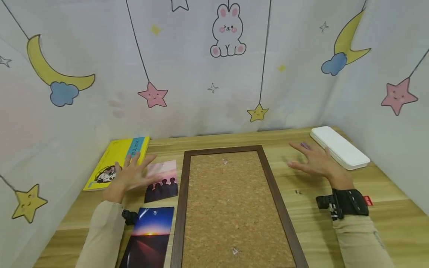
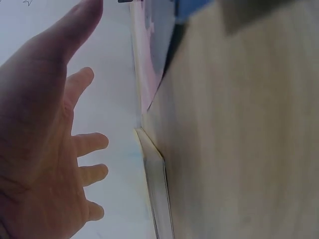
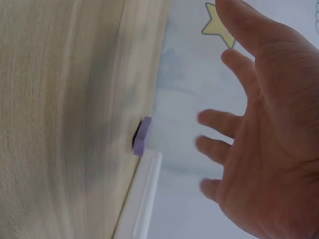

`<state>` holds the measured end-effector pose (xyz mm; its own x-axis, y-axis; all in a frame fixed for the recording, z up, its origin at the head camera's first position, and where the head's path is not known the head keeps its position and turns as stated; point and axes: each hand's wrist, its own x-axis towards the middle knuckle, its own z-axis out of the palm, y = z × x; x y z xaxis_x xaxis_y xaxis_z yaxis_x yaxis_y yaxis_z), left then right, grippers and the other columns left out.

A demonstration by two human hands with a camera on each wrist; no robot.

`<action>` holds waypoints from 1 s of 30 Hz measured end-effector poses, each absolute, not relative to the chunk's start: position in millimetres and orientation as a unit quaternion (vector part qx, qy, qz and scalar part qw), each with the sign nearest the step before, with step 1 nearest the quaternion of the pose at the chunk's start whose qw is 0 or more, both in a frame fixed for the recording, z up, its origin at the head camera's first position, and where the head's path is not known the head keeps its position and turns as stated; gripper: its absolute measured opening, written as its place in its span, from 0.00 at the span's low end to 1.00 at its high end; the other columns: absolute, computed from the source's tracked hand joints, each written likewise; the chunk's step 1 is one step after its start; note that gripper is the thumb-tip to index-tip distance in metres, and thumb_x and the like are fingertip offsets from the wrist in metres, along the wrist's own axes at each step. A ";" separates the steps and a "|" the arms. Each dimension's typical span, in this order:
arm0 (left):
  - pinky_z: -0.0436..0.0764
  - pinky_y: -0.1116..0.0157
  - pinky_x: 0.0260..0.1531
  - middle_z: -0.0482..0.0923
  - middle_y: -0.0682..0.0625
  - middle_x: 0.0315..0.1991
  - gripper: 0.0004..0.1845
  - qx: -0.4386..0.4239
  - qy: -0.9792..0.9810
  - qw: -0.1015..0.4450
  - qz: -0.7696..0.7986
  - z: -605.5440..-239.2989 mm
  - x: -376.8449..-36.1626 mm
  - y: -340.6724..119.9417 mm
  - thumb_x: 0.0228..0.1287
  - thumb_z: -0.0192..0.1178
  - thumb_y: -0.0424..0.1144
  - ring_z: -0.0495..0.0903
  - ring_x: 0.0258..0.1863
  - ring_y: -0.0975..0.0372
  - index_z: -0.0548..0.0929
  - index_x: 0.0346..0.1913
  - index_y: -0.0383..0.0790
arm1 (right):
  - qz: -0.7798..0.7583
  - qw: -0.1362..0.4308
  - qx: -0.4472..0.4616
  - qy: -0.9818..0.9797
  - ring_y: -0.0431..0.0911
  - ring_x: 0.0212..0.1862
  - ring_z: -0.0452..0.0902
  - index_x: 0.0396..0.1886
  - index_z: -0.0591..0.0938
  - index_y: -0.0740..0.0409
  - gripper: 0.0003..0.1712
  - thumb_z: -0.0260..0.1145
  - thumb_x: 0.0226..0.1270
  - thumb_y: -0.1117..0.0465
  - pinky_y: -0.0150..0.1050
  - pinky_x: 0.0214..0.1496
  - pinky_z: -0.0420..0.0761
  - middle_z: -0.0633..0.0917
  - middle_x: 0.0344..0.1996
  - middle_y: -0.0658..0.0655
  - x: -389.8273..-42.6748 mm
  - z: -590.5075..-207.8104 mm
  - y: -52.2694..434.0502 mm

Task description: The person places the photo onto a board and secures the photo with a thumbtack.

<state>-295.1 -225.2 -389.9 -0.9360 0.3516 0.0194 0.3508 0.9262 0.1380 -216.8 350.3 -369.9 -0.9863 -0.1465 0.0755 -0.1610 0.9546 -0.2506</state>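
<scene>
My left hand (image 1: 132,174) hovers with spread fingers above the inner edge of a yellow book (image 1: 115,152) and a pink photo with dark silhouettes (image 1: 165,171). Nothing is in its grasp, as the left wrist view also shows. On the other side, my right hand (image 1: 315,160) is held above the table, fingers apart and palm bare. A small purple object (image 3: 142,136) lies beyond it, near a white case (image 1: 340,147). Between the hands lies a cork board (image 1: 231,204) in a dark brown frame, with small shiny spots near its top and bottom.
A sunset photo (image 1: 151,234) lies left of the board, partly beside my left sleeve. Several tiny dark bits (image 1: 298,192) sit on the wooden table (image 1: 395,223) right of the board. A pale curtain (image 1: 194,74) with cartoon drawings stands behind and at the sides.
</scene>
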 end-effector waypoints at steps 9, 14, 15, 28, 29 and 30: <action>0.36 0.32 0.50 0.48 0.32 0.65 0.46 0.200 0.977 0.025 0.062 -386.1 -294.5 -231.5 0.49 0.48 0.71 0.46 0.62 0.33 0.51 0.69 0.52 | 0.200 -0.013 0.144 -0.969 0.66 0.64 0.46 0.58 0.70 0.57 0.33 0.62 0.56 0.45 0.61 0.56 0.58 0.59 0.62 0.70 -232.9 -369.4 342.2; 0.41 0.32 0.50 0.55 0.33 0.64 0.46 0.216 0.971 0.046 0.092 -389.8 -292.6 -225.2 0.48 0.51 0.69 0.51 0.61 0.36 0.55 0.68 0.47 | 0.229 -0.066 0.162 -0.958 0.57 0.50 0.71 0.45 0.79 0.56 0.18 0.64 0.56 0.53 0.50 0.47 0.71 0.78 0.46 0.61 -228.2 -369.1 348.4; 0.42 0.32 0.50 0.56 0.34 0.63 0.46 0.218 0.970 0.052 0.098 -390.6 -292.0 -223.1 0.48 0.52 0.68 0.52 0.61 0.36 0.55 0.67 0.46 | 0.230 -0.078 0.165 -0.956 0.53 0.44 0.74 0.43 0.79 0.55 0.16 0.64 0.57 0.54 0.47 0.43 0.73 0.79 0.41 0.57 -225.8 -369.9 350.7; 0.46 0.35 0.52 0.66 0.34 0.54 0.48 0.210 0.972 0.043 0.098 -393.3 -296.9 -218.2 0.38 0.65 0.63 0.63 0.53 0.42 0.63 0.64 0.46 | 0.281 -0.195 0.202 -0.918 0.39 0.28 0.71 0.31 0.80 0.54 0.08 0.64 0.56 0.55 0.33 0.30 0.72 0.79 0.27 0.50 -216.3 -378.0 360.0; 0.51 0.36 0.52 0.67 0.34 0.53 0.48 0.205 0.973 0.040 0.100 -392.8 -296.6 -219.4 0.36 0.66 0.62 0.65 0.51 0.43 0.63 0.64 0.46 | 0.283 -0.204 0.203 -0.915 0.38 0.26 0.71 0.30 0.80 0.54 0.08 0.64 0.56 0.55 0.33 0.29 0.71 0.79 0.26 0.49 -217.6 -377.1 358.6; 0.56 0.38 0.51 0.67 0.34 0.51 0.49 0.201 0.973 0.039 0.104 -392.7 -296.4 -220.4 0.35 0.68 0.61 0.66 0.48 0.44 0.63 0.64 0.46 | 0.284 -0.209 0.206 -0.913 0.38 0.25 0.70 0.29 0.80 0.54 0.07 0.64 0.56 0.55 0.33 0.28 0.71 0.79 0.25 0.49 -219.0 -375.8 357.1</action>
